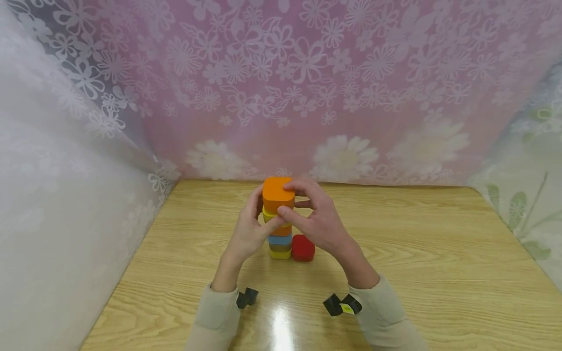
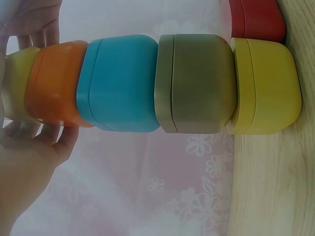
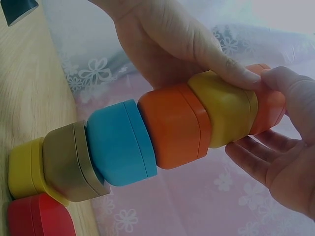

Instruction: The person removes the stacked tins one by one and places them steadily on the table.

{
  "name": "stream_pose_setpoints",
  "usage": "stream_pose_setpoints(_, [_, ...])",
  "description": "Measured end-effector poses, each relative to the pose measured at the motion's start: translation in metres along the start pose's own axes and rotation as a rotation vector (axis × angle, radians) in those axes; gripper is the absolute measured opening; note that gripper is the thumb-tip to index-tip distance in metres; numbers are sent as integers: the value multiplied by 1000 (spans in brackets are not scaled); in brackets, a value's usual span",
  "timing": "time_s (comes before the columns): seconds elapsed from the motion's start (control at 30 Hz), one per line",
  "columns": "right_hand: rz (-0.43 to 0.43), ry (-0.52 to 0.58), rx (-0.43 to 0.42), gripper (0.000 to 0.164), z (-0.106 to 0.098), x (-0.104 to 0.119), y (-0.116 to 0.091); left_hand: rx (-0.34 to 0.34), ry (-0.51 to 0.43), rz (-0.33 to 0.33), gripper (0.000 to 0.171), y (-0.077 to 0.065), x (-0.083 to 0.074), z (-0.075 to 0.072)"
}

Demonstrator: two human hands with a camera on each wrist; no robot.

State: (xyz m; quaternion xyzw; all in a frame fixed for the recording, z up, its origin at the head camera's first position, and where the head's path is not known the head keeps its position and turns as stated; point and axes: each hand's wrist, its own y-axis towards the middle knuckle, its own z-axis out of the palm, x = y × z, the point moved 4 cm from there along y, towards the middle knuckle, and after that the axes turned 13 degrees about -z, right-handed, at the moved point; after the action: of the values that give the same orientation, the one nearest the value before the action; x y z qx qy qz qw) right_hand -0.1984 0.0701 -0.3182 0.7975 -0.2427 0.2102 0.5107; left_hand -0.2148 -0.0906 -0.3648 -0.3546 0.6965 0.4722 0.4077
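Observation:
Small rounded boxes with a lid seam stand stacked in a tower. From the bottom come a yellow box [image 2: 270,86], an olive box [image 2: 202,83], a blue box [image 2: 123,83], an orange box [image 3: 172,125], an upper yellow box [image 3: 221,108] and a top orange box [image 1: 278,190]. My left hand [image 1: 248,231] holds the upper yellow box, thumb on its near side. With thumb and fingers, my right hand [image 1: 320,219] grips the top orange box. In the right wrist view the tower leans slightly, its levels a little offset.
A red box [image 1: 303,247] sits on the wooden table [image 1: 417,253], close against the tower's base on the right. Flowered curtain cloth [image 1: 281,97] hangs behind the table and along both sides. Black devices [image 1: 342,304] are worn at the wrists.

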Motion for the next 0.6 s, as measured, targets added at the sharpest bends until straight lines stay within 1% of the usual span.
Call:
stream_pose_setpoints(0.17, [-12,-2,-4,40,0,-2,-1,28,-5,-14,72,0,1,-1])
stream_pose_setpoints(0.4, [-27,16,-11,42,0,-2,0,98,11,-84,66,-2,6,-3])
stream_pose_setpoints(0.5, [-34,29,-15,42,0,-2,-1,107,5,-93,65,-2,8,-3])
stream_pose_setpoints(0.6, [-41,38,-24,42,-1,-1,-1,99,10,-99,65,-1,9,-3])
